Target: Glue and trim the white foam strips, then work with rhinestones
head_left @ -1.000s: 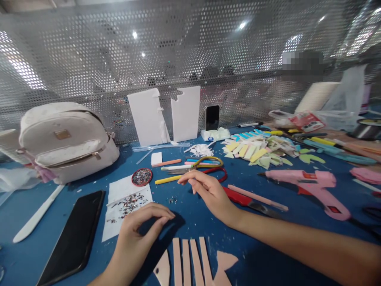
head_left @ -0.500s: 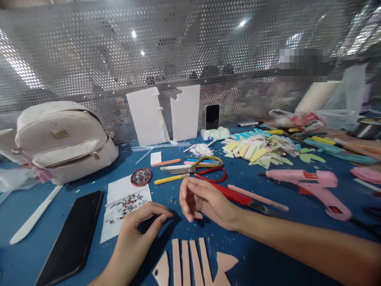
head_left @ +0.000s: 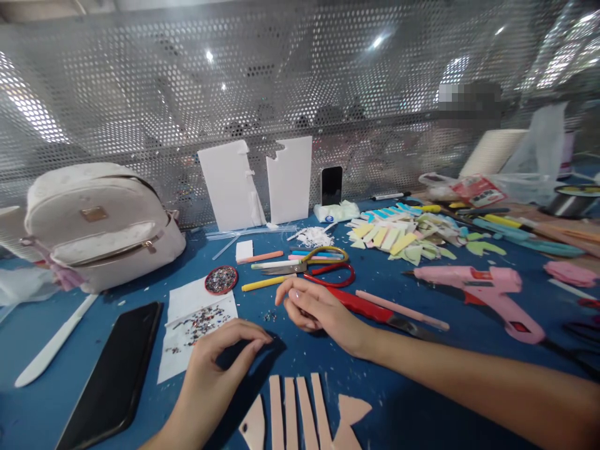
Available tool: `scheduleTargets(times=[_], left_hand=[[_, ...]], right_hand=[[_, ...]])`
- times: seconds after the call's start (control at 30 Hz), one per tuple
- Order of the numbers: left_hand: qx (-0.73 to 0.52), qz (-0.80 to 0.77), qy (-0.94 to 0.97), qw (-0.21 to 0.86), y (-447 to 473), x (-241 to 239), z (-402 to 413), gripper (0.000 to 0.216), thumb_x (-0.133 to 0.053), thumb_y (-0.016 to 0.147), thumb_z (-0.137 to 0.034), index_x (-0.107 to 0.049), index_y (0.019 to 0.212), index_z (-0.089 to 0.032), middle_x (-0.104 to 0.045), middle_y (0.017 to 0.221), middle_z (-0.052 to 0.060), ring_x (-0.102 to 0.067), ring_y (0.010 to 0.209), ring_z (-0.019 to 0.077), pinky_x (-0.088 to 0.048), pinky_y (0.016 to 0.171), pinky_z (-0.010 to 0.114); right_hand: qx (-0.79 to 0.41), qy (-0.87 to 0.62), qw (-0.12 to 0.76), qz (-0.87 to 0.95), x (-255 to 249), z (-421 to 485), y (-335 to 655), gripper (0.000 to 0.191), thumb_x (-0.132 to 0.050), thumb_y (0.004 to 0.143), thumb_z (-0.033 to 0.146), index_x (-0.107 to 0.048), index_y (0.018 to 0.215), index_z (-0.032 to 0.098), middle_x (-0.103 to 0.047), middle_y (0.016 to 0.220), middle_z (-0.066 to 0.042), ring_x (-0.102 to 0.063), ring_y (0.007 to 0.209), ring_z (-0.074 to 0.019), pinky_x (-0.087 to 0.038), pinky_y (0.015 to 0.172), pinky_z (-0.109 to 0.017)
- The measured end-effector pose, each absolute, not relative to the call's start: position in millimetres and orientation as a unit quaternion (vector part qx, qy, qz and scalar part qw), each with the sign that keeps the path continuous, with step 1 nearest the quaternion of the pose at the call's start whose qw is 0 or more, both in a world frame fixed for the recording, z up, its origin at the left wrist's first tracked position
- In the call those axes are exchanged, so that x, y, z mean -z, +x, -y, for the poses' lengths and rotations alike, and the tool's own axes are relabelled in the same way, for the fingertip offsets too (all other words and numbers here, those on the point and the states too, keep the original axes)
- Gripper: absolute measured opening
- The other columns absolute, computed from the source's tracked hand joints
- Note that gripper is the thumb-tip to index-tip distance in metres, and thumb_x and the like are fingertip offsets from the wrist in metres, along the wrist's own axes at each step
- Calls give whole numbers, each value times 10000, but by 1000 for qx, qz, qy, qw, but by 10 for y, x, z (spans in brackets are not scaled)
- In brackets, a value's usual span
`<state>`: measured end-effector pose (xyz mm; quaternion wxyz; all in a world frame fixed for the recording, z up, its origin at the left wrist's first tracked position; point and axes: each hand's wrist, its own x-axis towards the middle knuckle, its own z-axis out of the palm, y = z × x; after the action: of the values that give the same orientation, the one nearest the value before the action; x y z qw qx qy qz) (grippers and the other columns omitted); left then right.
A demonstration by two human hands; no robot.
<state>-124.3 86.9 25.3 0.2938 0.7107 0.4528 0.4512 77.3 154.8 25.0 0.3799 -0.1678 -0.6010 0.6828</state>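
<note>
My left hand (head_left: 225, 353) rests low over the blue table, beside a white paper sheet (head_left: 180, 297) strewn with tiny dark, shiny flakes. Its thumb and forefinger meet at the tips; anything between them is too small to see. My right hand (head_left: 321, 309) is a little farther right and higher, fingers curled in with the thumb over them. Whatever it may hold is hidden. Between the hands and the pens lie a few loose flakes (head_left: 270, 316). Nearer to me are several pale pink strips (head_left: 291, 409), a fish-head-shaped piece (head_left: 254, 425) and a tail-shaped piece (head_left: 352, 409).
A red lid of flakes (head_left: 221, 279), scissors (head_left: 328, 265), pens and a red utility knife (head_left: 360, 306) lie beyond my hands. Right is a pink glue gun (head_left: 482, 284); left, a black phone (head_left: 112, 369) and white backpack (head_left: 103, 225). Foam scraps (head_left: 403, 234) pile up behind.
My right hand has shifted slightly left, and its fingers have curled in more under the thumb. The left hand stays nearly in place. The view has moved a little.
</note>
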Motion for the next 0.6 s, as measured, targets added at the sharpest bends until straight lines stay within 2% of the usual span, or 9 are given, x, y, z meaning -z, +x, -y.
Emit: scheduleTargets(times=[0.37,0.6], left_hand=[[-448,-461,708,293,-1256,-248,-855,189,-577,910,-196,-734,840,-275,-754,855,-38,-709,819,110,-524,766,197],[-433,-486,715,257,-1242,-266,-864,189,-600,910,-230,-722,773,-273,-710,665,-71,-668,658,108,-478,675,220]], right_hand=[[-685,-187,366,602,-233,-1572,779,277,-559,960,430,-569,963,152,-334,533,108,-222,444,-67,-165,435,-220],[-614,-237,278,700,-271,-1524,771,235,-687,879,339,-645,1006,146,-363,567,94,-295,510,-67,-212,491,-211]])
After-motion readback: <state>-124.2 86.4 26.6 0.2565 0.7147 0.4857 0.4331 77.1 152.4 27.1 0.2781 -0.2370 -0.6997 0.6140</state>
